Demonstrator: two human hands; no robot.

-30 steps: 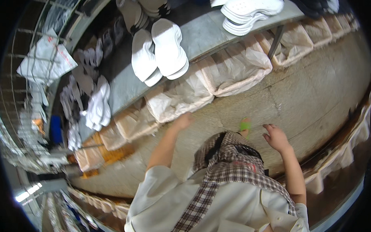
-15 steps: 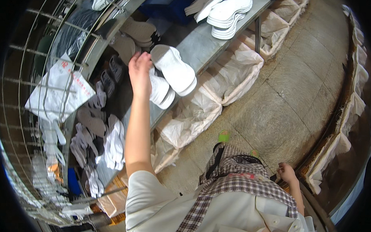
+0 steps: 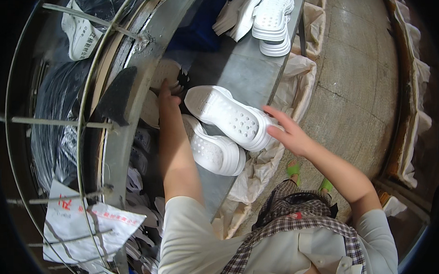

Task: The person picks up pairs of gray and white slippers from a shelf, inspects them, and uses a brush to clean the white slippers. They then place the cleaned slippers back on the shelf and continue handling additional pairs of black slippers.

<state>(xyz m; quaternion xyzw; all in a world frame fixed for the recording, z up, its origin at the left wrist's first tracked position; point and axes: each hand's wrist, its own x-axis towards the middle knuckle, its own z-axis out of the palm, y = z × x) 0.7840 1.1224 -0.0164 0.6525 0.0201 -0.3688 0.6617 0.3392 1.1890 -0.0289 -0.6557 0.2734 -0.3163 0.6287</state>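
Observation:
Two stacks of white shoe soles lie slantwise on the grey metal shelf in front of me, the upper stack (image 3: 230,113) partly over the lower one (image 3: 211,153). Rows of small round holes mark their insides. My right hand (image 3: 292,132) is open at the heel-like rounded end of the upper stack, its thumb close to the edge; contact is unclear. Farther left, in shade, my left hand (image 3: 169,94) reaches to another stack of pale soles (image 3: 164,73). Its fingers look stretched out against that stack, partly hidden by shadow.
More white soles (image 3: 272,23) are piled at the shelf's far end, near a blue bin (image 3: 196,27). Lined baskets (image 3: 301,82) stand below the shelf edge. On the left are a wire rack (image 3: 82,125), black plastic wrapping (image 3: 58,117) and a hanging white printed sheet (image 3: 88,224).
My right hand has come up from my side to the white soles. My left hand has moved deeper into the shade beside the pale soles. The view has shifted closer to the shelf.

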